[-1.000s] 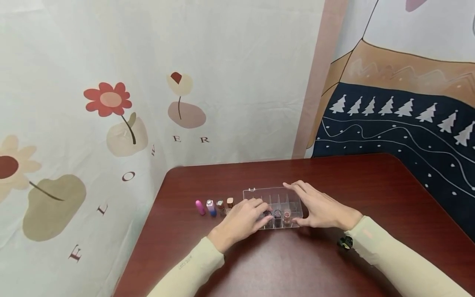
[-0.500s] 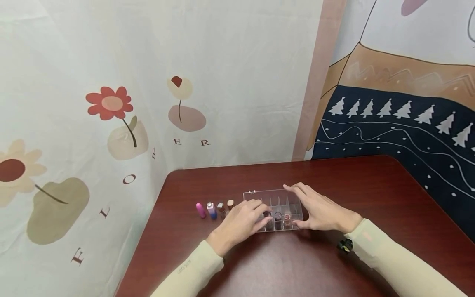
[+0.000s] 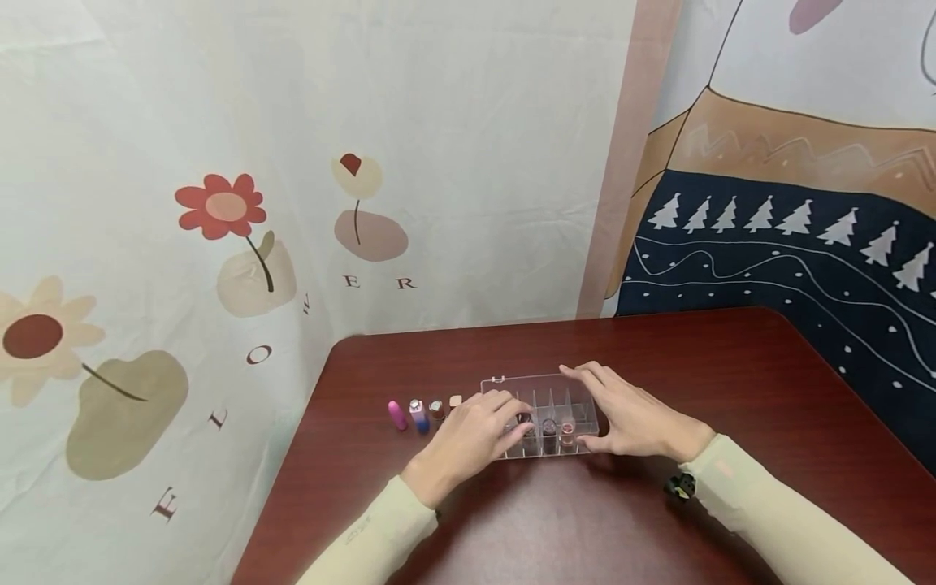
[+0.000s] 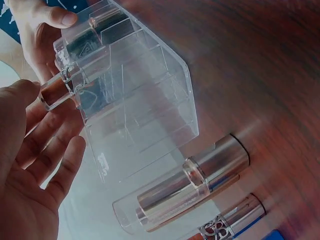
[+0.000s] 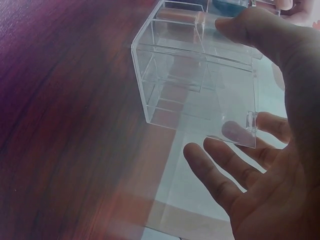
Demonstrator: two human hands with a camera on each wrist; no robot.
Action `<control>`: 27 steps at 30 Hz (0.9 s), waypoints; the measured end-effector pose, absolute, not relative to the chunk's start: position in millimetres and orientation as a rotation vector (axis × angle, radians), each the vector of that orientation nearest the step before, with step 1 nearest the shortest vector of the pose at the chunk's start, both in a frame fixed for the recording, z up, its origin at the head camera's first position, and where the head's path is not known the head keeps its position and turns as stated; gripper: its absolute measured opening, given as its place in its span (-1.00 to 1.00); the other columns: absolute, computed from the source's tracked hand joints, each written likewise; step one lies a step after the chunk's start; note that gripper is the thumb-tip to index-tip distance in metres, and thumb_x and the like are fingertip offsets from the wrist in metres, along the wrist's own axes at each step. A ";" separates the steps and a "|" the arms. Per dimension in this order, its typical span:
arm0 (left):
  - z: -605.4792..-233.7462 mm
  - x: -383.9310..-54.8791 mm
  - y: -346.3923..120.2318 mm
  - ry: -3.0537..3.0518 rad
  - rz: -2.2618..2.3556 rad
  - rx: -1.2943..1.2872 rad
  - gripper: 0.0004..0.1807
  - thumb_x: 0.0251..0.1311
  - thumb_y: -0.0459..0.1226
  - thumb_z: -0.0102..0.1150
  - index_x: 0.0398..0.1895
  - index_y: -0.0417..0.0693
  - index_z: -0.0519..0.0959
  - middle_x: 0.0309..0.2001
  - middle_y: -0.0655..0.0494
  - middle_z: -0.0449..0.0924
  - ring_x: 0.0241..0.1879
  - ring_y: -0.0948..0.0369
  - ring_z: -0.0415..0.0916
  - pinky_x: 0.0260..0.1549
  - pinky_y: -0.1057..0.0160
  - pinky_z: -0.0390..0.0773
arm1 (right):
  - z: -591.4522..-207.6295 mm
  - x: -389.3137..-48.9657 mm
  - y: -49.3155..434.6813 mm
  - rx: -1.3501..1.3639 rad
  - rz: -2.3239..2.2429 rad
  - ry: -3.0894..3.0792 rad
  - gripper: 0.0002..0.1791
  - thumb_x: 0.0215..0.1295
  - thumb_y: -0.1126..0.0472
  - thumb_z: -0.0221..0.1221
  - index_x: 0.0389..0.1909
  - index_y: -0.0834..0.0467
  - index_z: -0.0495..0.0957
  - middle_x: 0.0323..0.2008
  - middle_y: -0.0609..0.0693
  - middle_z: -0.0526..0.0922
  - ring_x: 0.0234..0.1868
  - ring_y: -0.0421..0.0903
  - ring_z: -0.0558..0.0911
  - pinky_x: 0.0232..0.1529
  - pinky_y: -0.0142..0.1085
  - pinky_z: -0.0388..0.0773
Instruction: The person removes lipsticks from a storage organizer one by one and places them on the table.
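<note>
A clear plastic lipstick organizer (image 3: pixel 578 402) with divided compartments stands on the table between both hands. My left hand (image 3: pixel 471 431) reaches over its left part. Between thumb and fingers it pinches a lipstick (image 4: pixel 56 91) with a clear end, whose other end sits inside a compartment. My right hand (image 3: pixel 636 414) grips the organizer's right side, thumb at the front and fingers behind. Two more lipsticks, a dark one (image 3: pixel 549 433) and a reddish one (image 3: pixel 567 432), stand in the compartments toward the right.
Left of the organizer several lipsticks stand in a row on the brown table (image 3: pixel 512 520): a pink one (image 3: pixel 397 415), a white and blue one (image 3: pixel 419 415), a brown one (image 3: pixel 437 409) and a gold-topped one (image 3: pixel 456 401). Patterned cloth (image 3: pixel 475 162) hangs behind.
The head view has shifted slightly. My left hand still holds the lipstick at the compartment, with its wrist a little farther left. My right hand stays on the organizer.
</note>
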State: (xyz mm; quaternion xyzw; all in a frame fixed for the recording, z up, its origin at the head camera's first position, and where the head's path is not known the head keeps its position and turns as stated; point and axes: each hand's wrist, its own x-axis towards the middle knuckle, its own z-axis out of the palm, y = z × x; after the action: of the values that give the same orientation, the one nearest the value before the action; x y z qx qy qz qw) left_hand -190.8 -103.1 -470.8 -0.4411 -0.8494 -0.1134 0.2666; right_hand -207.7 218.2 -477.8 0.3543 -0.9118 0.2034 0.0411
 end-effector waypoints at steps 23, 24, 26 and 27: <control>-452.1 -188.2 -121.0 -2.241 -0.309 -1.126 -0.75 0.49 -0.17 0.61 0.13 0.05 0.84 -0.03 0.21 0.88 -0.08 0.24 0.84 -0.02 0.25 0.85 | -482.2 -209.2 218.7 1.071 0.636 -2.775 0.30 0.19 -0.03 0.75 0.85 0.08 0.21 0.52 0.13 0.54 0.40 0.08 0.65 0.24 -0.01 0.82; -451.5 -187.9 -122.3 -2.242 -0.310 -1.123 -0.74 0.48 -0.17 0.61 0.14 0.05 0.83 -0.02 0.21 0.88 -0.08 0.24 0.84 -0.02 0.25 0.85 | -482.5 -209.2 218.6 1.070 0.635 -2.776 0.30 0.19 -0.03 0.75 0.85 0.08 0.21 0.52 0.13 0.54 0.40 0.08 0.65 0.23 -0.01 0.83; -450.6 -187.8 -124.3 -2.244 -0.317 -1.119 -0.74 0.48 -0.18 0.61 0.14 0.04 0.83 -0.02 0.20 0.89 -0.08 0.24 0.84 -0.02 0.25 0.85 | -483.0 -209.2 219.2 1.064 0.634 -2.779 0.30 0.19 -0.03 0.75 0.85 0.08 0.20 0.52 0.12 0.54 0.40 0.08 0.66 0.22 -0.02 0.83; -450.3 -187.7 -125.5 -2.243 -0.323 -1.117 -0.74 0.48 -0.19 0.62 0.14 0.03 0.83 -0.01 0.20 0.89 -0.09 0.24 0.84 -0.02 0.25 0.85 | -483.1 -209.2 219.4 1.063 0.635 -2.780 0.30 0.19 -0.03 0.75 0.85 0.08 0.20 0.52 0.12 0.54 0.41 0.08 0.65 0.23 -0.01 0.82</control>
State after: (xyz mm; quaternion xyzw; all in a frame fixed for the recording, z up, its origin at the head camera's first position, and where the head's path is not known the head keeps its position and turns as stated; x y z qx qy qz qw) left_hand -187.7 -125.5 -450.3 -0.4213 -0.8462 -0.1218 0.3027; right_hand -209.2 219.4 -483.1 0.3489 -0.9124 0.2084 0.0494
